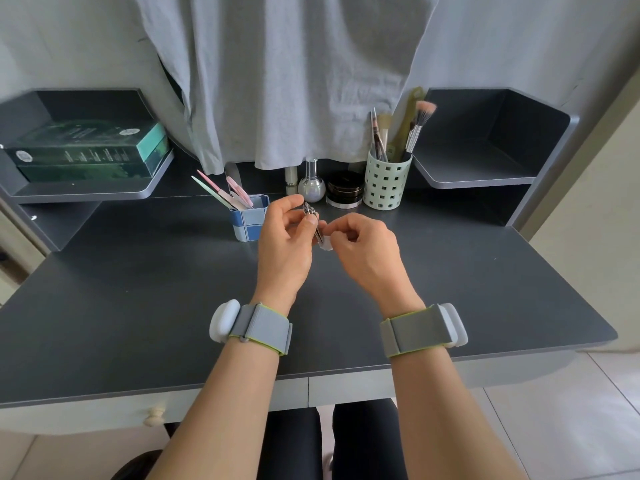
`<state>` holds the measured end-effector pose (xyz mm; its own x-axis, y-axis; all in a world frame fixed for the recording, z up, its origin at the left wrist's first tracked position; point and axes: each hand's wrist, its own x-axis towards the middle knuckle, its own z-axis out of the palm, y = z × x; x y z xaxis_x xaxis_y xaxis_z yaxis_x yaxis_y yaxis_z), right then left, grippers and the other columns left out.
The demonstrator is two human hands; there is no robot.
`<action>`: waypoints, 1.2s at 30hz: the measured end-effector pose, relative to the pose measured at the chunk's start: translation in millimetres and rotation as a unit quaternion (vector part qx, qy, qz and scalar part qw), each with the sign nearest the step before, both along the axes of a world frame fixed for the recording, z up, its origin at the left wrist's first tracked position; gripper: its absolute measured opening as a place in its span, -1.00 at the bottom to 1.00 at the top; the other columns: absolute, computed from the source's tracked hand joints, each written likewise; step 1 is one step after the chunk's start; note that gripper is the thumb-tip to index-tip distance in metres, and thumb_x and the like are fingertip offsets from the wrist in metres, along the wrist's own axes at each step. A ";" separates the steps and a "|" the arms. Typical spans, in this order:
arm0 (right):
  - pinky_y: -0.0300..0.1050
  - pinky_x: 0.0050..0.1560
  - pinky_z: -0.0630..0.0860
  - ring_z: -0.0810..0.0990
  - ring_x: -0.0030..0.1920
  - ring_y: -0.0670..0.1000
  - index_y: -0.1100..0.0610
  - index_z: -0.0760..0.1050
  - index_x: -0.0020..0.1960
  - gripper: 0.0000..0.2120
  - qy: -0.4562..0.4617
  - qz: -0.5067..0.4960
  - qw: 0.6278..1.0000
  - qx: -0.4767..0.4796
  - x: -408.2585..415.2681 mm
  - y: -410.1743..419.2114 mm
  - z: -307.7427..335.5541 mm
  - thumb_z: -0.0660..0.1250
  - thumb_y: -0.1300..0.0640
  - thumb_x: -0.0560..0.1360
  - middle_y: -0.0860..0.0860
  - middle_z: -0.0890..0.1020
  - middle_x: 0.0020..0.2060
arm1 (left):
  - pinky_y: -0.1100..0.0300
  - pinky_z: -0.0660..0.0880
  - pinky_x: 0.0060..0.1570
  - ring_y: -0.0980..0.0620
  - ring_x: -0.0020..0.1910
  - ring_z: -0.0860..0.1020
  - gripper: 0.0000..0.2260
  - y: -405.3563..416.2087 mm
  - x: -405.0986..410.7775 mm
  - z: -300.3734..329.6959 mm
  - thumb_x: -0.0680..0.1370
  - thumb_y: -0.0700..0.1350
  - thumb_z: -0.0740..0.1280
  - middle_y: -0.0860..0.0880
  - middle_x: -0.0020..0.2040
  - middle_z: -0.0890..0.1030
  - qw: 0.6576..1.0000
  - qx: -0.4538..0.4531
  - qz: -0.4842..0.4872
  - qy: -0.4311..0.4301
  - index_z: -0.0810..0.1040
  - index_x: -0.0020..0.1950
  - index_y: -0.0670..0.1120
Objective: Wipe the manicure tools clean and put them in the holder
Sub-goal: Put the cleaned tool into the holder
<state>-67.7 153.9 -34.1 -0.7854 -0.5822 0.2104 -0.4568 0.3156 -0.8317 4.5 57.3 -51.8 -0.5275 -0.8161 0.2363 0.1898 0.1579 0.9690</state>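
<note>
Metal tool [310, 216], small and shiny, prob. nail nippers or clippers, is held in the air above the dark worktop [138, 306], just in front of the blue holder [247, 221]. Left hand [284, 244] grips it, fingers curled round its upper part w/ thumb and forefinger pinching near the top. Right hand [363, 247] has fingers curled narrow, pinching a small white wipe [326, 244] against the tool's lower end. Judging by that, wiping is the step in hand; the tool isn't in the holder yet.

Risks, as I judge them:
- Tool is small and slick; only fingertips hold it, so a firm rub from the right hand could twist it loose and drop it on the worktop.
- If it's a nipper, the working end may be sharp and sits in the wipe close to the right fingers; a slip could nick skin or snag the wipe.
- Holder already has pink and pale files [225, 190] leaning out to the left. Dropping the tool in carelessly could knock them or tip the holder, which stands close to the left hand.

Orientation: long axis runs steeply, top end tilted away toward the glass bottle [311, 187], lower end toward the person and slightly right, into the wipe. Which end is the cutting end I can't tell; fingers hide too much.
</note>
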 end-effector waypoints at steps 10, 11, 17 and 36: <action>-0.47 -0.31 0.37 0.52 -0.30 -0.27 0.02 0.66 0.01 -0.79 0.012 -0.052 0.996 -0.070 -5.8 1.9 9.8 0.27 0.21 0.55 -0.18 0.60 -0.30 | 0.34 0.51 -0.01 0.24 -0.12 0.58 -0.71 0.6 3.5 -1.8 0.57 -0.21 0.38 0.11 -0.06 0.64 0.994 -0.101 0.016 -0.047 0.49 0.26 0.00; -0.47 -0.30 0.37 0.52 -0.30 -0.27 0.02 0.66 0.02 -0.80 0.008 -0.055 0.995 -0.082 -6.3 2.1 11.0 0.28 0.21 0.55 -0.18 0.61 -0.30 | 0.37 0.50 -0.02 0.24 -0.12 0.58 -0.71 1.3 4.0 -0.8 0.57 -0.21 0.38 0.11 -0.06 0.64 0.993 -0.105 0.015 -0.048 0.50 0.26 0.00; -0.32 -0.24 0.43 0.59 -0.20 -0.14 -0.05 0.64 0.07 -0.77 -0.012 -0.042 0.993 -0.113 -4.9 1.8 19.1 0.25 0.18 0.58 -0.14 0.64 -0.25 | 0.41 0.48 -0.03 0.22 -0.09 0.60 -0.68 4.4 7.1 3.4 0.56 -0.25 0.38 0.11 -0.07 0.65 0.990 -0.129 0.003 -0.052 0.48 0.21 0.09; -0.42 -0.07 0.48 0.62 -0.12 -0.21 0.00 0.66 0.10 -0.84 -0.007 0.019 0.997 -0.073 1.3 -0.2 10.7 0.41 0.13 0.53 -0.17 0.68 -0.17 | 0.23 0.57 -0.03 0.13 -0.08 0.64 -0.83 4.2 11.3 -0.7 0.56 -0.15 0.43 0.08 -0.07 0.67 0.980 -0.180 0.007 -0.086 0.51 0.11 -0.02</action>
<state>-66.4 153.7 -23.4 -0.7665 -0.5760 0.2839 -0.4536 0.1728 -0.8743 15.8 61.4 -52.5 -0.5737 -0.7033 0.4198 0.0248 0.4974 0.8671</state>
